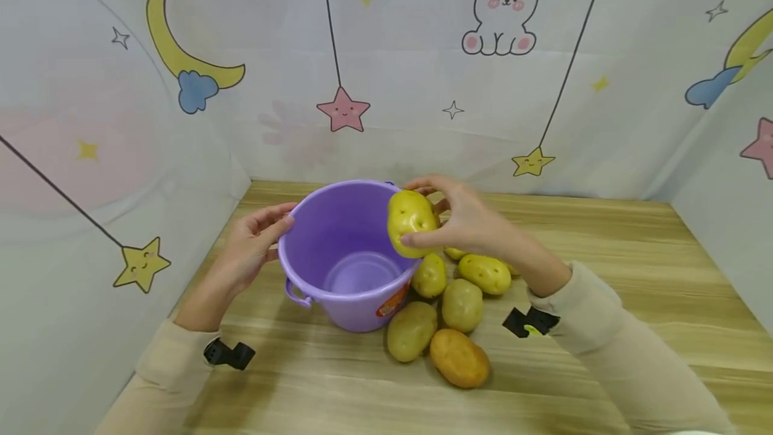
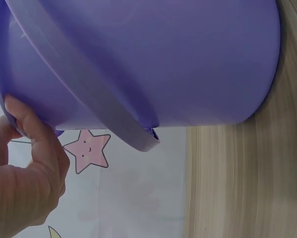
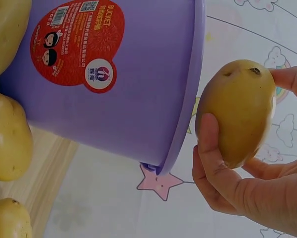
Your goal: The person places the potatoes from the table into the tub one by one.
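- Yellow potato [image 1: 413,220]: gripped by right hand [image 1: 461,215], thumb and fingers curled round; just above right rim of purple bucket [image 1: 355,314], long axis roughly upright.
- Purple bucket: opening left of potato.
- Left hand [image 1: 255,239]: pinching left rim.

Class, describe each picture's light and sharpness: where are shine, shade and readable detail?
Head: highlights on the held potato, soft shadow on the table; left wrist: the bucket looks dully shaded; right wrist: large print on the red label is legible, its finest lines are not.
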The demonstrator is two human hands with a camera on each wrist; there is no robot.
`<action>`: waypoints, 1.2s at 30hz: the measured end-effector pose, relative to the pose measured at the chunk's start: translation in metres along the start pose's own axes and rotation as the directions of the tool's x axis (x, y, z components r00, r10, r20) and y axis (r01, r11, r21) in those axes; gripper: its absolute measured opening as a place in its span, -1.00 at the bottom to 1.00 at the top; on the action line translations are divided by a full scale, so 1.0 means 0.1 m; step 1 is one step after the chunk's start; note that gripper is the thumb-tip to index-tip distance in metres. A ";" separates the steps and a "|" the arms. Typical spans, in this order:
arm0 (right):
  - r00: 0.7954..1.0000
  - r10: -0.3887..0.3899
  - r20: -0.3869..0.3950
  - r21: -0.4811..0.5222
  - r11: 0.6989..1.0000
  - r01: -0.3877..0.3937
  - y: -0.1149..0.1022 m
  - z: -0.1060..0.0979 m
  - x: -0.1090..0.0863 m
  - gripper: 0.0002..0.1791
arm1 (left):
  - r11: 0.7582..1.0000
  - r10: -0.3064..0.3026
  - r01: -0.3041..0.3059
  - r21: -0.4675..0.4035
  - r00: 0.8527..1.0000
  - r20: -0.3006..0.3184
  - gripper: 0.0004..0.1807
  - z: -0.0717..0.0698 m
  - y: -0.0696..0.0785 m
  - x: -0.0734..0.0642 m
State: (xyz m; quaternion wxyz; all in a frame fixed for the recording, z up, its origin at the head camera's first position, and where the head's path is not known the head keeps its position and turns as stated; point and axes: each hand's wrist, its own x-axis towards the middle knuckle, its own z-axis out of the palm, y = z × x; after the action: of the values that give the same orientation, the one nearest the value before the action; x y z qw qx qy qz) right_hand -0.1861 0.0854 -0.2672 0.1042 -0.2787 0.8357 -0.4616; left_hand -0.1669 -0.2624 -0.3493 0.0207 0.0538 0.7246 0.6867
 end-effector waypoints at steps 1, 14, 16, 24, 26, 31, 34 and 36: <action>1.000 -0.008 0.004 -0.003 1.000 0.008 0.00 0.01 0.01 -0.21 | 1.000 0.000 0.000 -0.002 1.000 -0.002 -0.47 0.00 0.00 0.00; 0.995 -0.082 0.054 -0.077 0.993 0.086 -0.02 0.13 0.16 -0.22 | 1.000 -0.006 0.006 -0.015 1.000 -0.020 -0.48 0.03 0.00 0.01; 0.993 -0.100 0.058 -0.104 0.989 0.106 -0.02 0.15 0.18 -0.23 | 1.000 -0.003 0.002 -0.013 1.000 -0.022 -0.48 0.04 0.00 0.02; 0.986 -0.140 0.085 -0.176 0.972 0.153 -0.01 0.23 0.23 -0.20 | 1.000 -0.004 0.003 -0.019 1.000 -0.029 -0.47 0.05 0.02 0.02; 0.984 -0.153 0.087 -0.203 0.965 0.168 -0.01 0.24 0.23 -0.19 | 0.999 -0.007 0.006 -0.033 0.999 -0.031 -0.47 0.05 0.02 0.02; 0.982 -0.170 0.086 -0.237 0.954 0.186 0.00 0.26 0.24 -0.18 | 0.999 -0.004 0.003 -0.040 0.999 -0.033 -0.48 0.05 0.01 0.02; 0.981 -0.173 0.086 -0.240 0.952 0.189 0.00 0.26 0.23 -0.19 | 0.999 -0.001 0.000 -0.034 1.000 -0.030 -0.48 0.05 0.01 0.02; 0.981 -0.174 0.087 -0.248 0.950 0.191 0.00 0.26 0.23 -0.20 | 1.000 0.000 -0.001 -0.025 1.000 -0.029 -0.48 0.05 0.01 0.02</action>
State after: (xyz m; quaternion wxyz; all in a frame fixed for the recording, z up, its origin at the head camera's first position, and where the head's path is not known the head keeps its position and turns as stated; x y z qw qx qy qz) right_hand -0.1937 0.0541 -0.2799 0.0510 -0.3806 0.8550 -0.3486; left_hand -0.1679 -0.2569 -0.3486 0.0106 0.0439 0.7160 0.6966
